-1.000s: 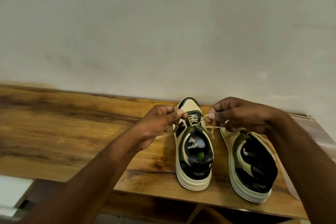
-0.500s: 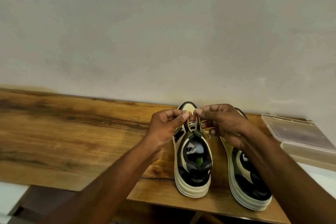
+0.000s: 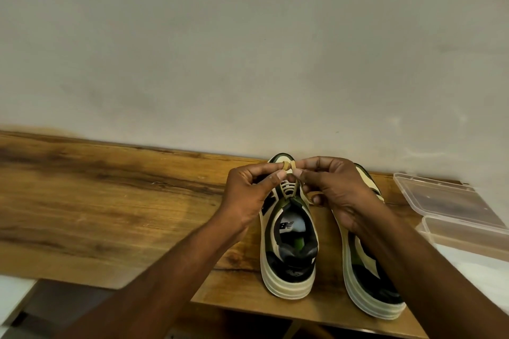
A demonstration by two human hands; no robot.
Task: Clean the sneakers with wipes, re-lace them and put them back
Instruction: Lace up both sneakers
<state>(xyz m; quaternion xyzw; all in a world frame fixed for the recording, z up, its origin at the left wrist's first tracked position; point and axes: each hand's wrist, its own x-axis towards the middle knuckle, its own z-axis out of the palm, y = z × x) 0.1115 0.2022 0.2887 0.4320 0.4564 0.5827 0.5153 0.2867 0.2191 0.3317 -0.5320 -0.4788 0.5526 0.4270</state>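
Observation:
Two cream, green and black sneakers stand side by side on the wooden table [image 3: 110, 201], toes toward the wall. Over the toe half of the left sneaker [image 3: 289, 256], my left hand [image 3: 248, 192] pinches one loop of the tan lace [image 3: 289, 166]. My right hand [image 3: 336, 190] pinches the other loop right beside it. A further bit of lace curls under my right fingers. My right forearm covers much of the right sneaker [image 3: 366, 278].
An open clear plastic box [image 3: 446, 201] lies at the table's right end, lid flat beside the tray. The plain wall runs close behind the shoes. The table's front edge is just below the heels.
Both hands have come together from apart over the left sneaker's laces and lifted slightly, now holding two lace loops tip to tip. The view has shifted, showing the plastic box.

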